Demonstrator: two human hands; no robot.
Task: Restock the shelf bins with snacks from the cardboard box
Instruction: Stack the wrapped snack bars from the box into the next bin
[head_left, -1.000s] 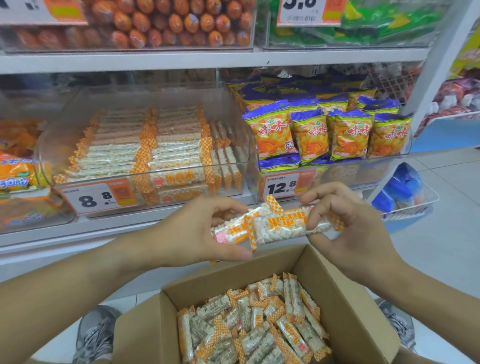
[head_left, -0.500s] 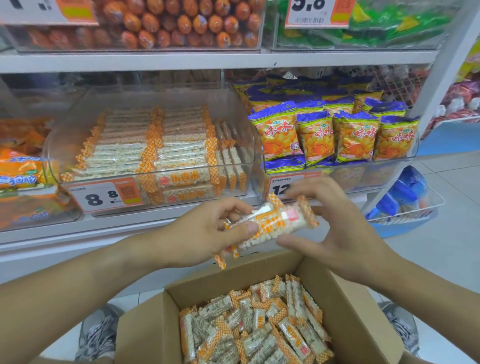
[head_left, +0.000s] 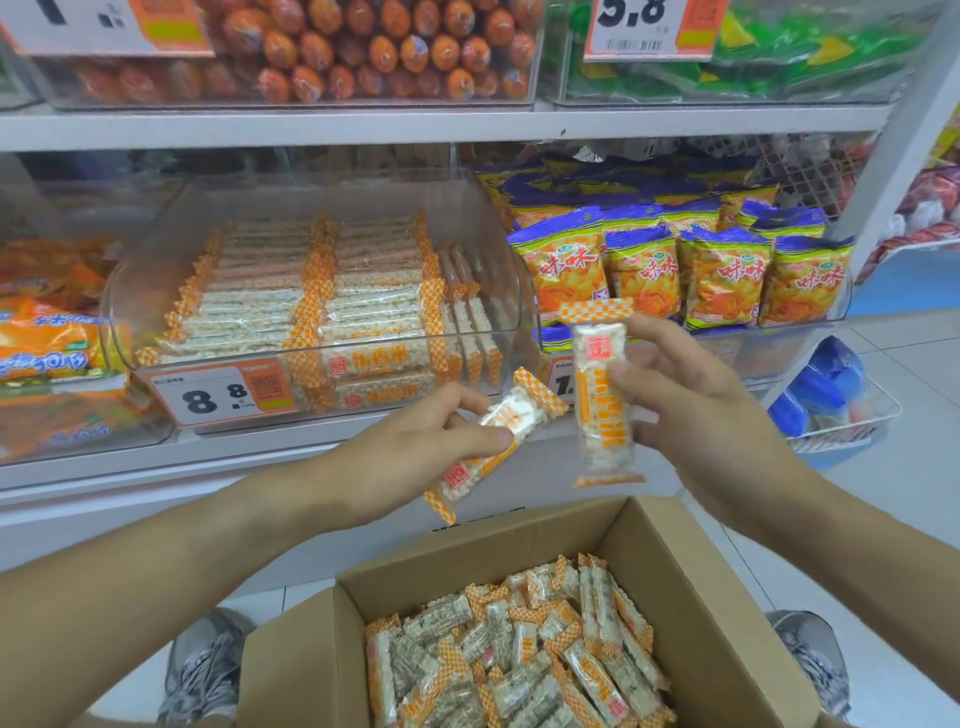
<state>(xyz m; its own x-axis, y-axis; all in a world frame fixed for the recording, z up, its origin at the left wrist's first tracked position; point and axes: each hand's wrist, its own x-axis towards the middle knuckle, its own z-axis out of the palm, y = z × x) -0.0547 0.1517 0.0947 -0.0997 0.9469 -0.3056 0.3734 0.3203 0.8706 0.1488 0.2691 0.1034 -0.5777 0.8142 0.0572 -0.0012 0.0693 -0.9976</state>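
Observation:
My left hand (head_left: 415, 457) grips one puffed-rice bar (head_left: 498, 436) in clear wrap with orange checked ends, tilted up to the right. My right hand (head_left: 696, 410) pinches a second rice bar (head_left: 602, 395) held upright. Both hands hover above the open cardboard box (head_left: 691, 571), which holds several loose rice bars (head_left: 519, 654). Behind the hands, on the shelf, the clear rice-bar bin (head_left: 488, 234) has neat rows of the same bars (head_left: 311, 306) and a price tag reading 8.8 (head_left: 218, 397).
To the right stands a bin of yellow-and-blue chip bags (head_left: 675, 275). Orange snack packs (head_left: 47, 348) fill the left bin. The upper shelf (head_left: 415, 124) carries sausages and green packs. A wire basket (head_left: 841, 410) with blue items sits right. My shoes (head_left: 208, 670) flank the box.
The bars held together between both hands have separated: the right hand turned one upright and moved right, while the left hand keeps the other tilted.

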